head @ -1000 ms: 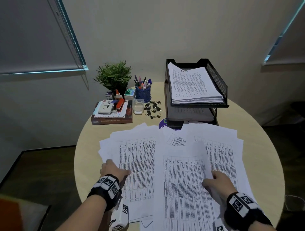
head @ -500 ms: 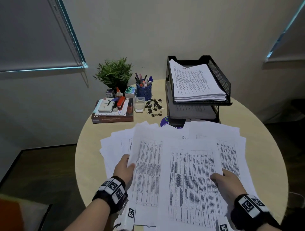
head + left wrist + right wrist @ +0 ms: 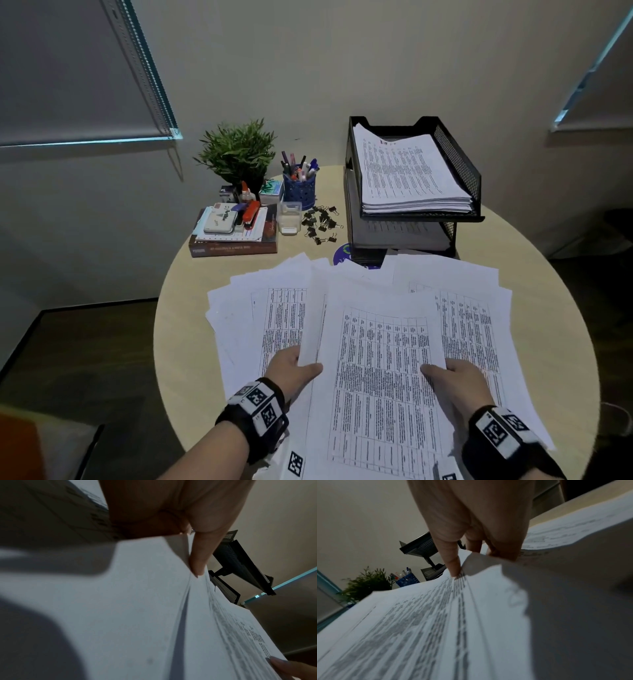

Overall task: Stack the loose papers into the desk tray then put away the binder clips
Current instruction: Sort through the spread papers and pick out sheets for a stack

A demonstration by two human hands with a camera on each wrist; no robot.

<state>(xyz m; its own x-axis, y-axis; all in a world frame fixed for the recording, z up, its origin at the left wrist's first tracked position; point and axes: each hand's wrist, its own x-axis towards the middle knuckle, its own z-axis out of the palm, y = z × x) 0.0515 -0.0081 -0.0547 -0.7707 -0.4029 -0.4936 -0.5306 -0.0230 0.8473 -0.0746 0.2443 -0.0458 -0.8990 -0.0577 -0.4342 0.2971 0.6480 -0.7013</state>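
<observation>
Both hands gathering printed sheets at the near table edge
Left hand and right hand pinch opposite edges of the bundle of printed sheets, thumbs on top and fingers apparently beneath, likely to square it for the desk tray; binder clips lie beside the tray

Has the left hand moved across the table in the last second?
Yes. The left hand moved rightward, away from the table's left edge, and grips the papers.

Loose papers nearest on table, binder clips behind, desk tray to their right
</observation>
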